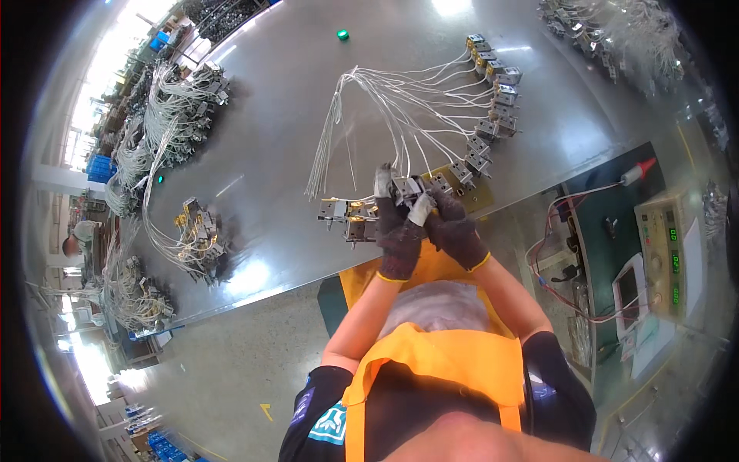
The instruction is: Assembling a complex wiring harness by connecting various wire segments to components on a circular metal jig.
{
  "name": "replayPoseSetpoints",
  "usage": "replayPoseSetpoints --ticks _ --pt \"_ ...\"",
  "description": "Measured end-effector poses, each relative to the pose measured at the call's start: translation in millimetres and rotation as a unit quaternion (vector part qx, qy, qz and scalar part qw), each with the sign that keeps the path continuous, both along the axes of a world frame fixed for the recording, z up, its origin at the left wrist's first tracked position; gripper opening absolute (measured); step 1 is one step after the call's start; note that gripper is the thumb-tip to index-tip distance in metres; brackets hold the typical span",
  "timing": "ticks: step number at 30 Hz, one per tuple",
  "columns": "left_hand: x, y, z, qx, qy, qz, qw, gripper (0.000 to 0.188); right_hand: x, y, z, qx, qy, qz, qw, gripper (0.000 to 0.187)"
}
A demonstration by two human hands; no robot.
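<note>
My left hand (397,239), in a dark glove with pale fingertips, is closed on the left side of a small metal-framed wired part (406,187). My right hand (456,233), gloved alike, closes on the same part from the right, its pale thumb pressed near it. The part looks like a small solenoid; the fingers hide much of it. White wires (377,96) run from it and its neighbours to a bunched point farther off. Similar metal parts (504,96) stand in a curved row to the right. Several more (346,212) lie just left of my left hand.
Beneath the hands, a brass-coloured plate (479,199) lies at the edge of the grey metal table (285,138). Heaps of wired parts (181,115) are on the left, another heap (623,38) far right. A power supply (663,258) with leads and a red-tipped probe (639,171) sits right.
</note>
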State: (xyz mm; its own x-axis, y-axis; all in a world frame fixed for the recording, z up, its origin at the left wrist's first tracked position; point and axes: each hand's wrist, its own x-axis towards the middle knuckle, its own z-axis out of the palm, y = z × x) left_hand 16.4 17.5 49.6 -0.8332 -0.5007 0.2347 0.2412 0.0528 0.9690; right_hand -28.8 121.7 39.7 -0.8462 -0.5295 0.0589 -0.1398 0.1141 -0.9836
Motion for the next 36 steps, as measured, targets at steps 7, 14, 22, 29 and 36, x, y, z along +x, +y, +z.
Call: replayPoseSetpoints --ticks 7,14,22,29,36 --pt "-6 -42 -56 -0.030 0.036 -0.077 0.996 0.059 -38 16 -36 -0.015 0.274 -0.064 0.959 0.035" --pt "1 -55 -40 0.060 -0.087 -0.245 0.964 0.050 -65 53 -21 0.151 0.366 -0.089 0.914 0.035" --pt "-8 -15 -38 -0.422 -0.150 -0.022 0.894 0.060 -50 59 22 0.078 0.020 0.015 0.997 0.035" --pt "-29 -26 -53 -0.399 -0.024 -0.038 0.916 0.062 -27 56 39 0.223 0.264 0.042 0.937 0.030" --pt "-22 -20 -43 -0.387 -0.046 -0.068 0.919 0.062 -18 50 48 0.336 0.319 0.096 0.881 0.028"
